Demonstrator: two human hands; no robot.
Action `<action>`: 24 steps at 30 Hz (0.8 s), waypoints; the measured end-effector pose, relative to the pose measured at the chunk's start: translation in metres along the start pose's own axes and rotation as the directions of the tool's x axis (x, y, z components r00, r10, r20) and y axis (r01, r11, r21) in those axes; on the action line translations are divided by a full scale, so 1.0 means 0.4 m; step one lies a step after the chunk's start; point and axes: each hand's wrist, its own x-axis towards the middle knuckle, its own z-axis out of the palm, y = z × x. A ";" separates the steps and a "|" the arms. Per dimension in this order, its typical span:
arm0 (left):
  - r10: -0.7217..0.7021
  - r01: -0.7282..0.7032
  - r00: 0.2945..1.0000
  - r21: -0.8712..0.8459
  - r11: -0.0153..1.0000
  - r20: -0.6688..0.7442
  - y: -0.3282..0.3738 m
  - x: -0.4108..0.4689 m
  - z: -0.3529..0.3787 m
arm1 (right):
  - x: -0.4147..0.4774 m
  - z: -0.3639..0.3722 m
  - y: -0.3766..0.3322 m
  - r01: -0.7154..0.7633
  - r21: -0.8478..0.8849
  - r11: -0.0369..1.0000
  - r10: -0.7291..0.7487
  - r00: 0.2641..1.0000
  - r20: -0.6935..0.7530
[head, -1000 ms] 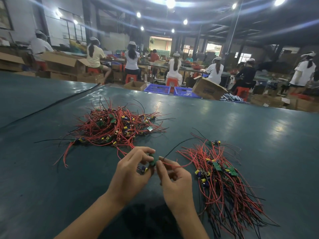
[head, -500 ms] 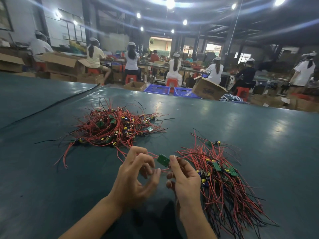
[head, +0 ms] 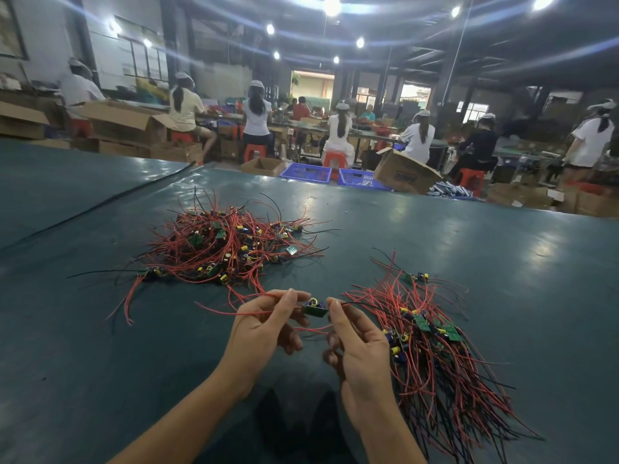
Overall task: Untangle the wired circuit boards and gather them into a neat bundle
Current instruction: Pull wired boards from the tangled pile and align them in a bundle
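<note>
A small green circuit board [head: 315, 308] with red and black wires hangs between my two hands above the dark green table [head: 502, 269]. My left hand [head: 264, 324] pinches its red wire just left of the board. My right hand [head: 356, 343] pinches the black wire at the board's right end. A tangled pile of wired boards [head: 224, 249] lies further back on the left. A straighter bundle of wired boards [head: 438, 349] lies on the table right of my right hand, its wires fanning toward me.
A black cable [head: 100, 204] runs across the table at the far left. Beyond the table's far edge stand cardboard boxes [head: 403, 175], blue baskets [head: 306, 172] and several seated workers at benches.
The board has turned and now sits between both hands' fingertips. My left hand, empty half a second ago, has taken hold of its red wire.
</note>
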 end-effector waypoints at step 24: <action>-0.203 0.183 0.966 0.129 0.975 0.161 -0.009 -0.013 0.014 | -0.003 -0.001 0.011 -0.092 -0.079 0.993 0.086 0.993 -0.078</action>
